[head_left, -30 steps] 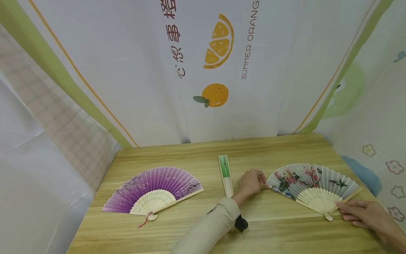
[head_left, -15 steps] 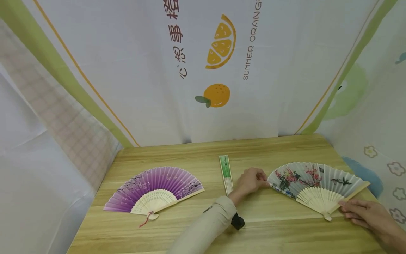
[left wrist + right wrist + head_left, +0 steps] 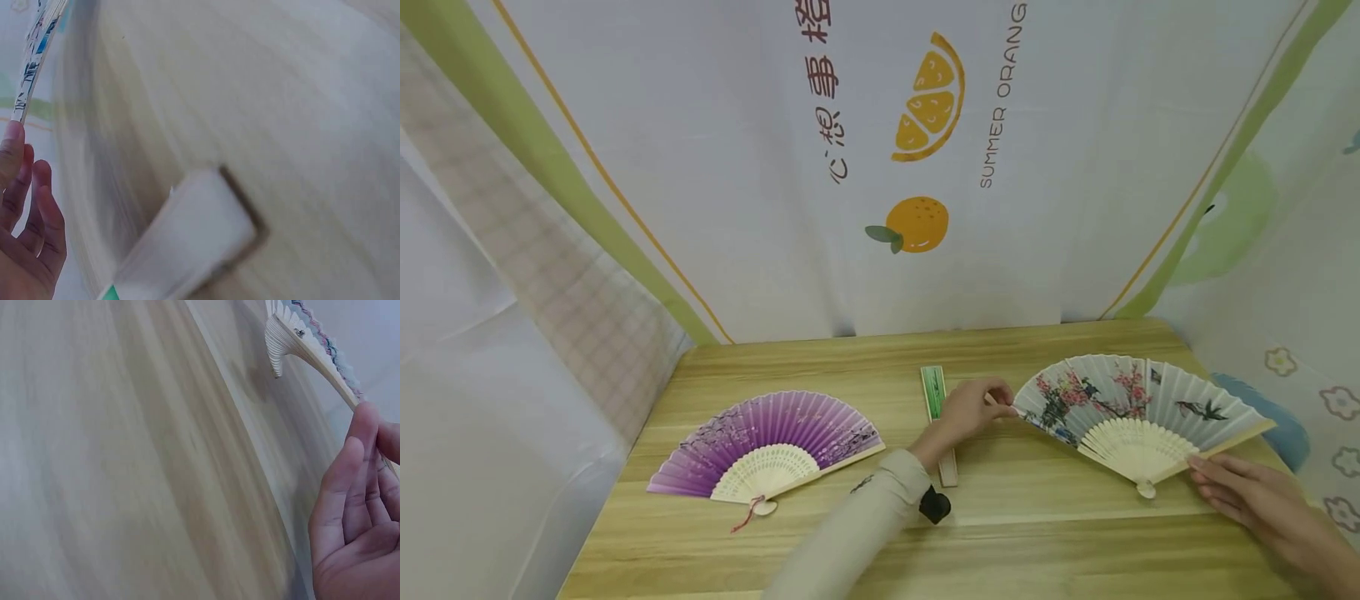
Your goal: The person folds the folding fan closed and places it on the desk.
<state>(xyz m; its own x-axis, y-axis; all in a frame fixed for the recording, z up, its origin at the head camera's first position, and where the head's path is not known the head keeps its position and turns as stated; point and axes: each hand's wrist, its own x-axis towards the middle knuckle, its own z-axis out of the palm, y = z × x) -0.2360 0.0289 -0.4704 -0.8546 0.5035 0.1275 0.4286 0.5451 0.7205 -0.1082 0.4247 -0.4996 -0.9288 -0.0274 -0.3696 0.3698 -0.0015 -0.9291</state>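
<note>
Spread wide between both hands is a white folding fan (image 3: pixel 1120 408) with pink blossoms and dark birds. The left hand (image 3: pixel 973 408) pinches its left outer corner between thumb and fingertips. On the opposite side, the right hand (image 3: pixel 1247 496) pinches the wooden outer rib near the lower end. In the right wrist view, the fan's ribs (image 3: pixel 284 344) and pivot end hang above the tabletop. A folded fan (image 3: pixel 934 387) with a green upper part lies under the left wrist, partly hidden; its pale end (image 3: pixel 194 237) shows blurred in the left wrist view.
An opened purple fan (image 3: pixel 767 446) with a red tassel (image 3: pixel 745 517) lies on the left of the wooden table (image 3: pixel 1037 550). A black device (image 3: pixel 934 505) shows at the left wrist. Printed cloth (image 3: pixel 775 208) hangs behind the table and along its sides.
Both hands have raised the white fan off the table and shifted it a little to the left. The left forearm now covers a different part of the folded green fan.
</note>
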